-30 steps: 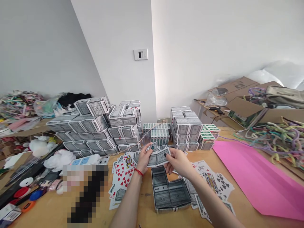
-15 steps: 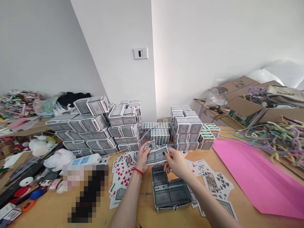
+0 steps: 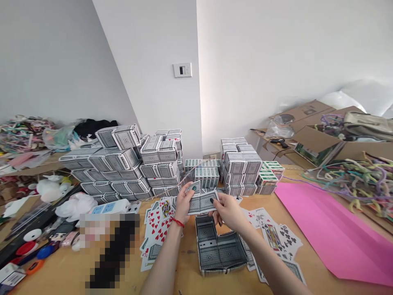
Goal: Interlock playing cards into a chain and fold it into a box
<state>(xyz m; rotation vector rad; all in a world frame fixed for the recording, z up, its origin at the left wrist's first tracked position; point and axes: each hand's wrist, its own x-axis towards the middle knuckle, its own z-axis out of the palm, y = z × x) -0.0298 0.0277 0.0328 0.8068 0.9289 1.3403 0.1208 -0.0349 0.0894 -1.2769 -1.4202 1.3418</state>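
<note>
Both hands hold a small joined piece of playing cards (image 3: pixel 201 203), grey patterned backs facing me, above the wooden table. My left hand (image 3: pixel 183 203) grips its left end, thumb on top. At the right end, my right hand (image 3: pixel 226 209) pinches the edge between thumb and fingers. Just below my hands sits an open box folded from playing cards (image 3: pixel 222 254), its grey-backed inside showing and a gap at its upper right. Loose face-up cards (image 3: pixel 158 225) lie left of the box. More loose cards (image 3: pixel 281 239) spread out to its right, partly behind my right forearm.
Stacked card-built blocks (image 3: pixel 116 164) stand at the back left, with another stack (image 3: pixel 241 166) back right. Between them are several card packs (image 3: pixel 206 174). A pink sheet (image 3: pixel 334 233) covers the right side. Pipe cleaners (image 3: pixel 362 180) and a cardboard box (image 3: pixel 322 141) lie beyond it.
Almost nothing differs. Both hands keep hold of the joined cards in nearly the same place, and the view has shifted very slightly.
</note>
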